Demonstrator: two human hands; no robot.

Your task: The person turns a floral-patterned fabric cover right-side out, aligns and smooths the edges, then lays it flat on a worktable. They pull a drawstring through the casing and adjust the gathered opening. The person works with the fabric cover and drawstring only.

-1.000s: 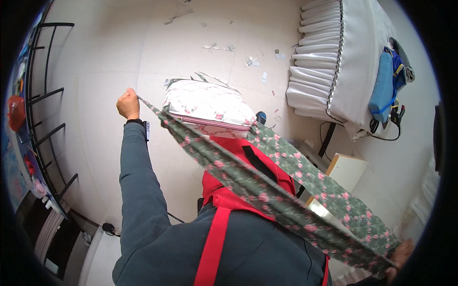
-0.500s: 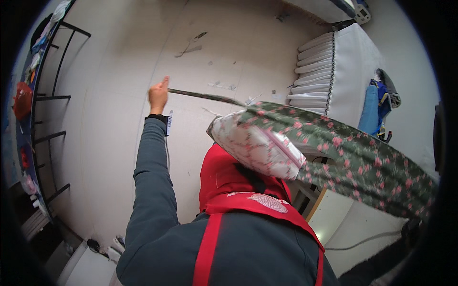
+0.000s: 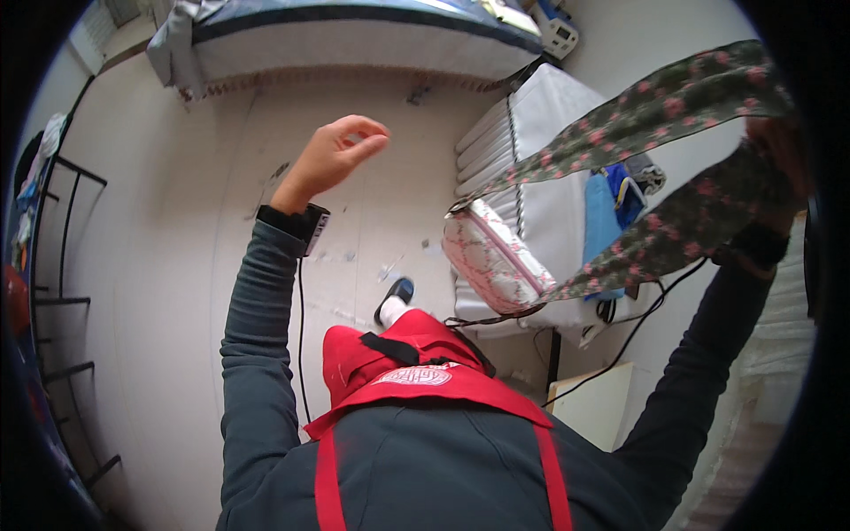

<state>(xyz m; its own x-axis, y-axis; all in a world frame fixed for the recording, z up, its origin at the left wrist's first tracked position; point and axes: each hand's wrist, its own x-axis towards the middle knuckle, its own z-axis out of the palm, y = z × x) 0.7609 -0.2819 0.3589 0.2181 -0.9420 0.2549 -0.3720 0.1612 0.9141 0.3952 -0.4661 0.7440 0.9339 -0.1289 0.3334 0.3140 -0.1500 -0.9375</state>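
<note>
My right hand [image 3: 781, 159] is closed on a wide dark green strap [image 3: 682, 108] with pink flowers, up at the right rim. Its fingers are partly in shadow. The strap hangs in a long loop, both sides running down to a small white bag [image 3: 491, 258] with pink pattern and a pink zip. The bag dangles tilted in front of me, right of my apron. My left hand [image 3: 341, 152] is raised over the floor, well apart from the bag. Its fingers curl loosely around a small gap, with nothing visible in them.
White ribbed stacked material [image 3: 549, 115] stands behind the bag, with blue cloth [image 3: 606, 217] by it. A covered table [image 3: 354, 49] spans the far side. Left is a black-legged rack [image 3: 64, 239]. A black cable [image 3: 637, 314] runs below my right arm.
My left hand has let go of the strap's narrow end and its fingers have curled. The bag hangs farther right, away from my apron. My right hand has risen into view.
</note>
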